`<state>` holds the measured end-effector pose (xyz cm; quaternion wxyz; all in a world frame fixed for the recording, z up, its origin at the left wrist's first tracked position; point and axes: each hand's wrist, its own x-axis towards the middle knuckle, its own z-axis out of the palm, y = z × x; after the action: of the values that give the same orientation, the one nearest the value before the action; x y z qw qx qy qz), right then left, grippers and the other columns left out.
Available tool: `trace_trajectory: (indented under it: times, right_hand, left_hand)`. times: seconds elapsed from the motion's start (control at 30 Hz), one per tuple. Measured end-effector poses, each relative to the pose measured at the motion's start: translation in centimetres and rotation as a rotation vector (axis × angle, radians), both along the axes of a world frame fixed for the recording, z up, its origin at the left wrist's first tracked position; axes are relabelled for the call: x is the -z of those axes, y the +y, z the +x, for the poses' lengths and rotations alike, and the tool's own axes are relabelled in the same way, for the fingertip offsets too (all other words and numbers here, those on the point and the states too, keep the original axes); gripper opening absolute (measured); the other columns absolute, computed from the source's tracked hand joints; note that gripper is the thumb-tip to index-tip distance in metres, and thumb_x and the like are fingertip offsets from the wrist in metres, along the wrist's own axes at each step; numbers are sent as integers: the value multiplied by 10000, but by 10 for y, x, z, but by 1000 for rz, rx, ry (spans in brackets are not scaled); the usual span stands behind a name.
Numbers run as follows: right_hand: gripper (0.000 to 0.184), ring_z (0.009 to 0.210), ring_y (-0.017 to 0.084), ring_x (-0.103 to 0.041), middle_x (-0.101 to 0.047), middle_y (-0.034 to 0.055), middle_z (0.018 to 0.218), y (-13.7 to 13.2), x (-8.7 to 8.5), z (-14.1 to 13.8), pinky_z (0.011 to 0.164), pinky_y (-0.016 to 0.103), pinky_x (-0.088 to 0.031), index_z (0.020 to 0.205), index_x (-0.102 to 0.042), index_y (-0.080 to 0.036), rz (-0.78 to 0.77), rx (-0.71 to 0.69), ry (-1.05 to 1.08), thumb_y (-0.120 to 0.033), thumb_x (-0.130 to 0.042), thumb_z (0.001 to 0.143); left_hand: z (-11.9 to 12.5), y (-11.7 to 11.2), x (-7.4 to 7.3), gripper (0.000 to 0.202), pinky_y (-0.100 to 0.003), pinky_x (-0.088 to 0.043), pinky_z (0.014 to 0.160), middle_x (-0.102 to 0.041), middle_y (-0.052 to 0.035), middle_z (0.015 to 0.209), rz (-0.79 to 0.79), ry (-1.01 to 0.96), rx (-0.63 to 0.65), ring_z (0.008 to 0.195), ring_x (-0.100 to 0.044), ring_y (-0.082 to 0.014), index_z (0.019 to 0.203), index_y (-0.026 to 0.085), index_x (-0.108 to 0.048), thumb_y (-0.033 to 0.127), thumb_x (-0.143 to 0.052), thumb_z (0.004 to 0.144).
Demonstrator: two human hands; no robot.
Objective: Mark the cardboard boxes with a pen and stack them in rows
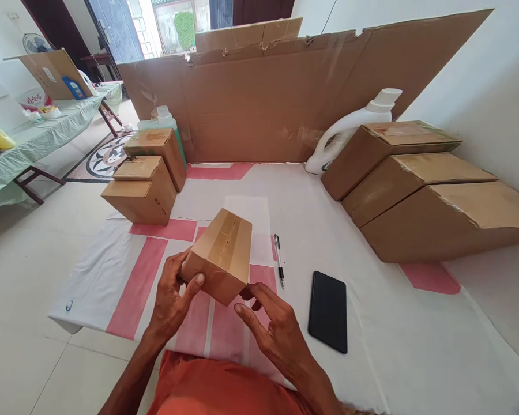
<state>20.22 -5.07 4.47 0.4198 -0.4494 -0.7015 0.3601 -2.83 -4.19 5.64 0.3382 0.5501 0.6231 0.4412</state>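
Observation:
A small cardboard box (218,253), with clear tape along its top seam, is held tilted above the near part of the table. Gripping its left side is my left hand (173,297), thumb on the near face and fingers around the side. At the box's lower right corner, my right hand (272,323) has curled fingers against the side and the thumb close to the bottom edge. The fingertips are partly hidden behind the box. To the right of the box lie a pen (279,260) and a black smartphone (327,311).
Cardboard boxes stand at the left (140,199) and right (419,216) of the cloth-covered table (372,357). Behind them are a green-tinted jug (164,118) and a white jug (350,129). A tall cardboard panel (251,109) closes off the back.

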Motion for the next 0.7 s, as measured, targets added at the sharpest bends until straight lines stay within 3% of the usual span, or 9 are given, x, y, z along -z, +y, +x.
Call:
trace_trajectory:
  times: [0.1, 0.2, 0.3, 0.43, 0.5, 0.57, 0.63, 0.7]
  right_hand:
    - [37, 776, 228, -687, -748, 59, 878, 6, -23, 1, 656, 349, -558, 1001, -692, -246, 255, -9, -53, -253, -659, 986]
    - [109, 697, 195, -660, -730, 16, 774, 9, -43, -1, 641, 330, -537, 900, -679, -254, 334, -82, -43, -188, -659, 984]
    - [171, 619, 163, -623, -685, -7, 701, 8, -51, -4, 566, 295, -494, 818, -652, -245, 276, -74, -8, -234, -674, 988]
    - [317, 542, 146, -549, -591, -31, 635, 10, -45, -3, 496, 278, -449, 730, -582, -252, 196, 101, 10, -426, -726, 953]
    - [378, 635, 182, -596, -621, -11, 732, 17, -41, 1, 580, 313, -516, 817, -605, -264, 162, 286, -17, -565, -833, 815]
    - [648, 881, 265, -676, -685, 51, 980, 27, -40, 4, 767, 404, -588, 1025, -635, -273, 88, 379, 2, -685, -914, 609]
    - [915, 1177, 351, -653, -668, 115, 1274, 36, -41, 5, 964, 505, -568, 1261, -604, -282, -65, 237, 106, -777, -883, 544]
    - [1010, 1357, 378, -571, -600, 134, 1464, 41, -44, 2, 1095, 558, -496, 1448, -526, -297, -240, 0, 242, -831, -792, 632]
  left_hand:
    - [-5, 10, -32, 439, -297, -514, 752, -662, -84, 1148, 50, 72, 4, 976, -625, -233, 1176, 226, -705, 576, -669, 914]
    - [-9, 21, -50, 421, -281, -458, 673, -638, -48, 916, 50, 51, 97, 807, -575, -192, 899, 201, -705, 598, -580, 962]
    - [-11, 32, -53, 525, -264, -377, 586, -487, 0, 727, 19, -7, 125, 653, -440, -145, 686, 197, -536, 628, -517, 986]
    - [-6, 46, -47, 581, -251, -315, 533, -395, 22, 680, 0, -79, 101, 605, -357, -125, 655, 214, -407, 700, -506, 959]
    - [-1, 53, -47, 598, -252, -311, 531, -396, 20, 675, 8, -72, 98, 605, -360, -125, 647, 216, -397, 719, -491, 956]
    - [6, 60, -49, 613, -256, -308, 524, -407, 20, 655, -4, -71, 122, 594, -361, -126, 636, 218, -405, 738, -472, 953]
    - [13, 66, -51, 636, -262, -305, 507, -411, 24, 613, -54, -84, 177, 561, -353, -125, 617, 222, -409, 763, -438, 950]
    - [19, 71, -52, 660, -265, -309, 488, -402, 28, 556, -92, -94, 210, 518, -361, -126, 581, 229, -402, 776, -415, 950]
